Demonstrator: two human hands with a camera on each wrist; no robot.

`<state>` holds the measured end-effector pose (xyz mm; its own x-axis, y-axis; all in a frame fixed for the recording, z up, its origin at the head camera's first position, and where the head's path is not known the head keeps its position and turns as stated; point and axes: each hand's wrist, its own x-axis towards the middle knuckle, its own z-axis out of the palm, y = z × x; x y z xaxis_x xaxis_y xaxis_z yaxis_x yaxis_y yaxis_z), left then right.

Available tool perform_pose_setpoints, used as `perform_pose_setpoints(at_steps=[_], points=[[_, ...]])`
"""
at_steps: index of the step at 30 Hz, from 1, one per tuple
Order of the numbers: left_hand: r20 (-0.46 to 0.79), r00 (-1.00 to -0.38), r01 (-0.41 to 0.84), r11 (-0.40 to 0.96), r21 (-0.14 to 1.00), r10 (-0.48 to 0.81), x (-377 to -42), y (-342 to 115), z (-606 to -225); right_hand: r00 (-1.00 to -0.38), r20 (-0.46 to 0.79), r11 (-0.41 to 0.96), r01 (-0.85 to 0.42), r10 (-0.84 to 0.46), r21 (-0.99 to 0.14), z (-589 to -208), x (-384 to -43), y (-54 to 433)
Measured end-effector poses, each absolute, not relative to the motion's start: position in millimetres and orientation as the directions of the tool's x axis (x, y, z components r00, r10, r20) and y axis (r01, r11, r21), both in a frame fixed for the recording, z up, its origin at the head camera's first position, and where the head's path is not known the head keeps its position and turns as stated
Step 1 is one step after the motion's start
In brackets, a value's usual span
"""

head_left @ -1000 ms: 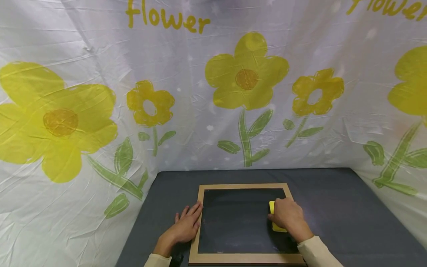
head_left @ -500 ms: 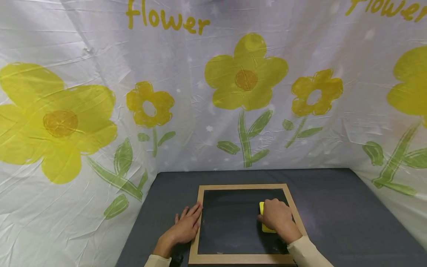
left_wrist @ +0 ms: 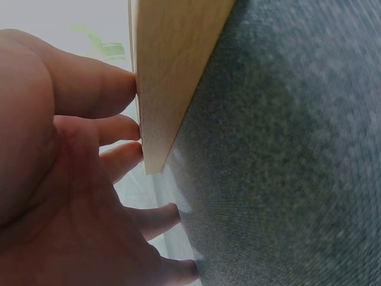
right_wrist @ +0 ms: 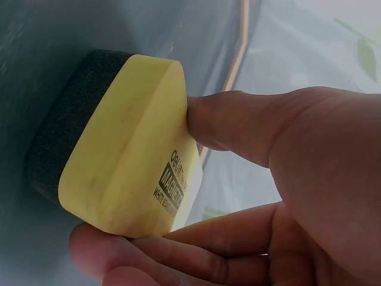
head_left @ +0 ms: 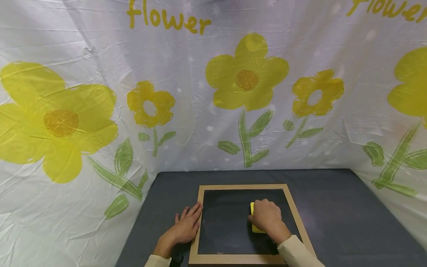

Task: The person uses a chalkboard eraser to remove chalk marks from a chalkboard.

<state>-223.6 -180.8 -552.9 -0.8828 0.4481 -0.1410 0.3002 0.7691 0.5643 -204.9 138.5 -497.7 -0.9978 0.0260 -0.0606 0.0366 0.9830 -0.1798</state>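
Observation:
A small blackboard (head_left: pixel 227 222) in a light wooden frame lies flat on the dark cloth. My right hand (head_left: pixel 268 216) grips a yellow board eraser (head_left: pixel 258 228) on its surface. In the right wrist view the eraser (right_wrist: pixel 128 143) shows a dark felt underside against the board, printed lettering on its back, and my thumb and fingers at its sides. My left hand (head_left: pixel 184 227) rests at the board's left edge with fingers straight. In the left wrist view its thumb and two fingertips touch the wooden frame (left_wrist: pixel 164 77), while the other fingers reach down to the cloth.
Dark grey cloth (head_left: pixel 350 215) covers the table around the board. A white curtain (head_left: pixel 190 141) printed with yellow flowers hangs behind it and along both sides. A small dark object (head_left: pixel 176 260) shows by the left wrist.
My right hand has slid the eraser leftward across the blackboard, from near the right frame toward the middle. My left hand has stayed at the left edge.

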Motion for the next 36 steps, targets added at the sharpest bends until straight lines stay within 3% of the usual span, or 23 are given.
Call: perform_pose_setpoints(at_steps=[25, 36], points=[[-0.087, -0.875, 0.349, 0.744, 0.57, 0.476, -241.3, -192.3, -594.0, -1.0, -0.024, 0.984, 0.007, 0.003, -0.176, -502.9, -209.6, 102.6], [-0.073, -0.868, 0.368, 0.736, 0.569, 0.491, -234.5, -189.6, -579.3, -0.999, -0.007, 0.984, -0.037, -0.039, -0.174, -505.2, -209.9, 82.6]])
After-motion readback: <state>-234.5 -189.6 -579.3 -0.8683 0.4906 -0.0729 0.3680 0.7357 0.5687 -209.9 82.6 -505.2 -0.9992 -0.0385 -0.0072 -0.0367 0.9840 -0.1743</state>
